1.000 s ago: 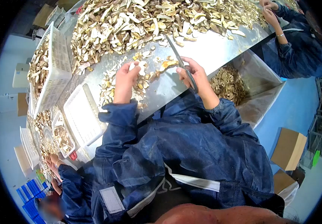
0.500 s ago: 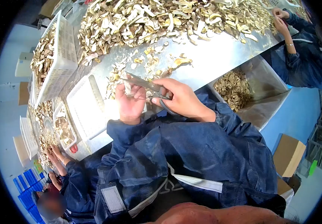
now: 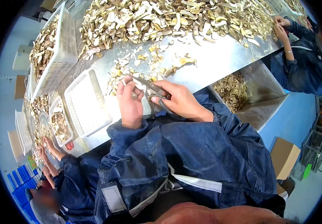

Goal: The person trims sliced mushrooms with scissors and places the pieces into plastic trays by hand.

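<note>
My right hand [image 3: 182, 100] is closed round a pair of scissors [image 3: 149, 85], whose blades point up and left towards my left hand. The fingers of my left hand [image 3: 131, 102] are curled in a pinch just beside the blade tips. They hold a small pale mushroom slice, mostly hidden by the fingers. Beyond both hands, loose mushroom trimmings [image 3: 155, 56] lie scattered on the metal table [image 3: 209, 59]. A large heap of dried mushroom slices [image 3: 146, 22] covers the far part of the table.
Left of my hands lies a white plastic tray [image 3: 85, 104], with a smaller tray of slices [image 3: 61, 125] beside it. A white crate [image 3: 62, 56] full of slices stands farther left. Below the table's right edge is a lined bin [image 3: 267, 84] holding mushroom pieces. Co-workers sit on both sides.
My left hand's fingers have curled tighter, and the hand has shifted slightly up. The scissors stay in my right hand beside it. The whole view has shifted a little.
</note>
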`<state>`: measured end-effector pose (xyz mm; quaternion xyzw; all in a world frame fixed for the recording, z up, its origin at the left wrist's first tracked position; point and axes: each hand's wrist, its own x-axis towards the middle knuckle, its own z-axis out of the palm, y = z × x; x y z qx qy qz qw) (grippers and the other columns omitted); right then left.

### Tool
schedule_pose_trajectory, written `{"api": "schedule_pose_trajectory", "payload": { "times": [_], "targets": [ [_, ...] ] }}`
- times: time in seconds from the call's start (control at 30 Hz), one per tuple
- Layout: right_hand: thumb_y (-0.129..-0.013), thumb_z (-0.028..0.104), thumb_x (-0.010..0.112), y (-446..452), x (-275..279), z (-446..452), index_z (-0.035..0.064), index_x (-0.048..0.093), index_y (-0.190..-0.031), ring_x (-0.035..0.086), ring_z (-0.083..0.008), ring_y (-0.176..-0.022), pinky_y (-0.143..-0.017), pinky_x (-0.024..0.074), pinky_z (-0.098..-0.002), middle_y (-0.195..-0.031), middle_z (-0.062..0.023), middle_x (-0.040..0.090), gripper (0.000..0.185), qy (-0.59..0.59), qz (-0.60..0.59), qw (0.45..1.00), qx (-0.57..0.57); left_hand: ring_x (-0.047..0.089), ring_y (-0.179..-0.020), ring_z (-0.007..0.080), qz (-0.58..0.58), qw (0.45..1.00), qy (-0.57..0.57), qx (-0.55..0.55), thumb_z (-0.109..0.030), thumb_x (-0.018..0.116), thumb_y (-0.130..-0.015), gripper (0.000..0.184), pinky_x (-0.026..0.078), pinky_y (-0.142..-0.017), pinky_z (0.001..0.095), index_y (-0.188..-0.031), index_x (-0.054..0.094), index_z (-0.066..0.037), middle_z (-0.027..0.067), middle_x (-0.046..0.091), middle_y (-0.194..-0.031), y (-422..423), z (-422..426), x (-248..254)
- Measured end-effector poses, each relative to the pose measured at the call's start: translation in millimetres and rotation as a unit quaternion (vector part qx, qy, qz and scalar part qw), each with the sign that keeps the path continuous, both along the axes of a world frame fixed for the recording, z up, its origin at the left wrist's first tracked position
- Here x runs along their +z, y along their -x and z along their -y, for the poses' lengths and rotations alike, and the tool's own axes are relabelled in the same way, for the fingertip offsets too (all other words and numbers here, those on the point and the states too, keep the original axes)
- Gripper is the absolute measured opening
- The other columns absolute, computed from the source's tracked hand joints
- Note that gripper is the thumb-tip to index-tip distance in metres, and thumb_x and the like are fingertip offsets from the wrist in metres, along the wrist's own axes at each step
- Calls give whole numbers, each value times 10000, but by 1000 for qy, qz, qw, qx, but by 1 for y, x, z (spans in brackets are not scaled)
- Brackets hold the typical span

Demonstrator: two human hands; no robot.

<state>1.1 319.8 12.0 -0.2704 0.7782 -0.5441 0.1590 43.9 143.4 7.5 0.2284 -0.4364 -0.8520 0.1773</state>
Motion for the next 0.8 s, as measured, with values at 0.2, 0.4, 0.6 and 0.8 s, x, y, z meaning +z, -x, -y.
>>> {"api": "schedule_pose_trajectory", "payload": {
  "times": [0.2, 0.4, 0.6, 0.8],
  "targets": [
    [-897, 294, 743, 5, -9, -3, 45, 617, -1213, 643, -256, -747, -678, 498, -363, -905, -161, 677, 421, 46, 70, 996, 10, 454, -700, 94, -36, 987, -149, -58, -92, 578, -911, 218, 383, -573, 240, -1125, 589, -56, 1, 545, -888, -1, 14, -11],
    [-895, 299, 767, 27, -25, -15, 35, 631, -1217, 627, -125, -794, -717, 502, -286, -891, -68, 691, 438, 109, 97, 986, -82, 434, -716, 129, -163, 902, -377, -134, -121, 589, -888, 256, 382, -564, 249, -1131, 590, -44, 20, 472, -861, -6, 31, -6],
    [-935, 254, 729, 55, -54, -47, 16, 615, -1247, 570, -54, -664, -588, 431, -205, -799, -10, 646, 408, 169, 116, 957, -203, 428, -712, 123, -198, 873, -417, -155, -169, 577, -934, 192, 359, -491, 232, -1084, 581, -50, 34, 458, -906, -16, 53, -7],
    [-972, 228, 668, 66, -48, -72, 9, 591, -1252, 439, -36, -473, -444, 305, -202, -660, 15, 557, 364, 216, 138, 929, -266, 490, -724, 126, -159, 958, -235, 39, -272, 548, -994, 238, 365, -505, 215, -1098, 565, -59, 59, 574, -976, -51, 117, 0]
  ]
}}
